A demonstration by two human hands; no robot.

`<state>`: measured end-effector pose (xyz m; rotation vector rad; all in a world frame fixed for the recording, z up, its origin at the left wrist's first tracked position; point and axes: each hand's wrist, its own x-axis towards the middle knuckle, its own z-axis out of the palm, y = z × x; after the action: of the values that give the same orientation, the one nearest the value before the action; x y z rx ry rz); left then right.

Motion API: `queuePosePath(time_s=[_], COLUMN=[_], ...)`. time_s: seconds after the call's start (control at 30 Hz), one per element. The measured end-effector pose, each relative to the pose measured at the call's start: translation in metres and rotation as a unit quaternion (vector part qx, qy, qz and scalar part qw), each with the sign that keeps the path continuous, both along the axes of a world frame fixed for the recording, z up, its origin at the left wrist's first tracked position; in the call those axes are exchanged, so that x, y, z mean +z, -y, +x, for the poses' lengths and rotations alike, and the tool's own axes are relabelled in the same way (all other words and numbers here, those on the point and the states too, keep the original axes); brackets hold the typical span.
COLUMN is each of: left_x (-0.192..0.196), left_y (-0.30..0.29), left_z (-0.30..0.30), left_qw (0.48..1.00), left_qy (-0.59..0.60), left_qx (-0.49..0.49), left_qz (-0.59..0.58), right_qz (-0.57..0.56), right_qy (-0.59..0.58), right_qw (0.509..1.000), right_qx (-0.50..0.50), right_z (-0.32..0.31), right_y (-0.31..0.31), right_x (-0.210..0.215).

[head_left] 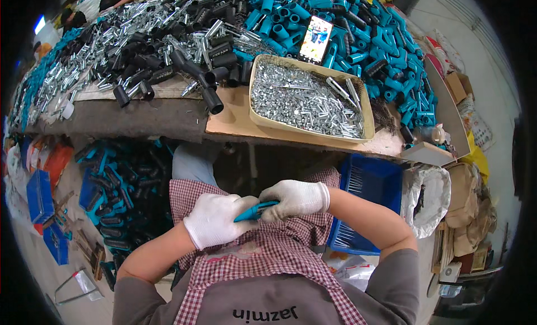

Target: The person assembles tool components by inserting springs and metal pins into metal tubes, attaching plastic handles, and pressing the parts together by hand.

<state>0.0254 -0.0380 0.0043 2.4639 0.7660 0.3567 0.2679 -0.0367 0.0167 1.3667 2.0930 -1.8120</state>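
We hold a teal plastic tube fitting [254, 211] low over our lap, both gloved hands closed around it: the left hand [215, 220] grips its near end, the right hand [295, 198] wraps its far end, so the piece stays steady between them. Just beyond, on the bench edge, sits a beige tray of small metal parts [257, 119], near enough to reach. Farther off lie a pile of teal fittings [391, 42] and, to the left, black tubes [193, 67]. A blue crate [391, 182] stands at our right.
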Motion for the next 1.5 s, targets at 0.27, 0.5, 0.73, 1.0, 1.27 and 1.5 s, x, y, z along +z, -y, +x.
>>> queuePosePath(time_s=[0.27, 0.5, 0.73, 1.0, 1.27, 1.5], left_x=[0.004, 0.012, 0.022, 0.018, 0.007, 0.004], left_y=[0.001, 0.005, -0.015, -0.010, -0.005, -0.011], left_z=[-0.002, 0.001, 0.002, 0.004, 0.001, 0.001], left_qw=[0.999, 0.999, 0.998, 0.991, 0.988, 0.984], left_qy=[-0.011, -0.005, 0.026, 0.099, 0.110, 0.134], left_qx=[-0.034, -0.046, -0.051, 0.090, 0.104, 0.112], left_qz=[0.000, 0.008, 0.010, -0.022, -0.041, -0.029], right_qz=[0.050, 0.073, 0.167, 0.559, 0.536, 0.597], right_qy=[-0.043, 0.003, 0.029, 0.192, 0.276, 0.101], right_qw=[0.996, 0.992, 0.976, 0.768, 0.777, 0.730], right_qx=[-0.059, -0.106, -0.133, -0.247, -0.180, -0.317], right_z=[-0.006, -0.010, 0.003, 0.044, 0.059, 0.072], right_y=[0.022, 0.033, 0.019, -0.064, -0.087, -0.080], right_x=[-0.006, 0.002, 0.030, 0.039, 0.022, 0.015])
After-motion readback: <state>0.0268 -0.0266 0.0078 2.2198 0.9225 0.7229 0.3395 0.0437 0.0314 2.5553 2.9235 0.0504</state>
